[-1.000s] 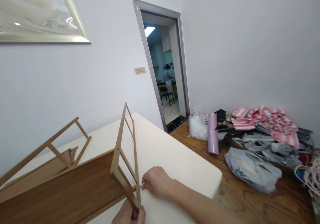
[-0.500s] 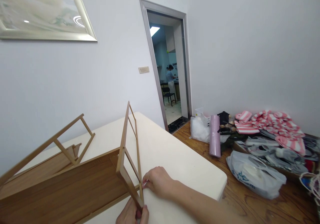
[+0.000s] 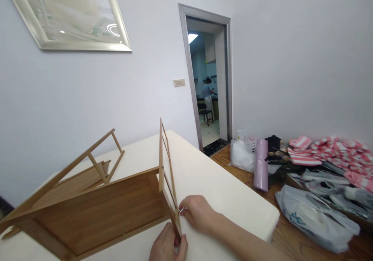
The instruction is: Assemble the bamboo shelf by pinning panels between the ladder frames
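A brown wooden shelf unit lies tilted on its side on the white table, with a ladder-like wooden end frame standing up at its right end. My left hand is closed around the near lower corner of that end frame, fingers and thumb on either side of the wood. On the frame's outer side, my right hand pinches a thin silvery metal piece against the wood. The piece is mostly hidden by the fingers, and I cannot tell its exact kind. At left another wooden end frame slants upward.
The white table has a rounded corner at right. Beyond it on the wood-patterned surface are a purple roll, a white plastic bag and pink striped cloths. Through the doorway a person stands near a black chair.
My view has turned left, so everything appears further right, and more of the shelf's near left end shows. Both hands remain at the same end frame, which looks narrower from this angle.
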The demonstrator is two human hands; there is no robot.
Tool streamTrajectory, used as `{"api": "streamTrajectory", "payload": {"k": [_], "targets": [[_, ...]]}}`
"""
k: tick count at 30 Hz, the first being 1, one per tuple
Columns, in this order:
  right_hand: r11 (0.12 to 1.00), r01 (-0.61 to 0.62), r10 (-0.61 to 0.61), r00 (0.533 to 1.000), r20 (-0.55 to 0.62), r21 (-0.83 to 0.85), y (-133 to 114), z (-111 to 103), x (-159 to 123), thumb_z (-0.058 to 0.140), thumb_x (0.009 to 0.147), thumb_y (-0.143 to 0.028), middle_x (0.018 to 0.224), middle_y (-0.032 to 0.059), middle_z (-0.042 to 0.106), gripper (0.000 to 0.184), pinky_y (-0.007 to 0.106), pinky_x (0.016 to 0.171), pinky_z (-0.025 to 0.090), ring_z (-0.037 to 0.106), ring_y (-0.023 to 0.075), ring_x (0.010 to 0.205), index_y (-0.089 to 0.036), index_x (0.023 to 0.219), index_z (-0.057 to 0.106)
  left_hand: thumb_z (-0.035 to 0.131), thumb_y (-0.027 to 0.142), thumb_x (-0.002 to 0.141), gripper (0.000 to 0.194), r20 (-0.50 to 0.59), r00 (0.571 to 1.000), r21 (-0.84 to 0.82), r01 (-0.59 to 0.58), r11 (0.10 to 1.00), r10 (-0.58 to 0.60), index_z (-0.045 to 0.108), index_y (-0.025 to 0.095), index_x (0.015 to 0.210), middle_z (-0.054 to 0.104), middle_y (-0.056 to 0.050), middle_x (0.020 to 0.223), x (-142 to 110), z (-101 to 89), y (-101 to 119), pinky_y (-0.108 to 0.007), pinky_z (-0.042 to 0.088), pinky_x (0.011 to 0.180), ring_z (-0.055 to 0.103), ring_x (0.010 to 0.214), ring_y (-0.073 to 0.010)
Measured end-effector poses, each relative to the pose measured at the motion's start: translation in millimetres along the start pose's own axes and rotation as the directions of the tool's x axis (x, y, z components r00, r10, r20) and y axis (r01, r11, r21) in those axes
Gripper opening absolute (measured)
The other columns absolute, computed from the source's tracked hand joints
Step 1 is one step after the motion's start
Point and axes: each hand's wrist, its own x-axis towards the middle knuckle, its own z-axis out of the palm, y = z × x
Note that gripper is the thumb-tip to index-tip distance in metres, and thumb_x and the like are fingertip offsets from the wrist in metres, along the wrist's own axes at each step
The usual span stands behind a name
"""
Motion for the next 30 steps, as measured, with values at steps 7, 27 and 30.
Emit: {"api": "streamTrajectory", "payload": {"k": [7, 27, 30], "targets": [[1.000, -0.006, 0.006, 1.000, -0.022, 0.022, 3.4, 3.7, 3.7, 0.055, 0.084, -0.018, 0.091, 0.0043, 0.075, 0.025, 0.027, 0.077, 0.046, 0.067, 0.0200, 0.085, -0.024, 0.094, 0.076, 0.045, 0.019, 0.088, 0.014, 0.038, 0.999, 0.046, -0.041, 0.998, 0.039, 0.057, 0.019, 0.080, 0.063, -0.005, 0.075, -0.5, -4.6, 7.9, -0.029, 0.047, 0.066, 0.063, 0.070, -0.0195], [0.998, -0.053, 0.054, 0.999, -0.007, 0.042, 4.8, 2.7, 6.6, 0.056, 0.083, -0.019, 0.091, 0.0032, 0.074, 0.023, 0.026, 0.075, 0.044, 0.065, 0.0193, 0.084, -0.025, 0.091, 0.076, 0.048, 0.015, 0.091, 0.009, -0.222, 0.914, 0.294, -0.269, 0.917, 0.339, 0.057, 0.019, 0.093, 0.063, -0.005, 0.085, 5.8, -99.5, -38.0, -0.031, 0.050, 0.075, 0.061, 0.082, -0.0190], [0.996, -0.071, 0.072, 0.997, -0.013, 0.056, 5.2, 2.5, 8.0, 0.056, 0.082, -0.017, 0.089, 0.0027, 0.075, 0.023, 0.026, 0.073, 0.044, 0.066, 0.0192, 0.083, -0.025, 0.088, 0.077, 0.065, 0.022, 0.083, 0.025, -0.408, 0.853, 0.410, -0.147, 0.900, 0.326, 0.058, 0.019, 0.107, 0.063, -0.010, 0.105, 3.8, -151.0, -61.5, -0.042, 0.045, 0.096, 0.058, 0.105, -0.0255]]}}
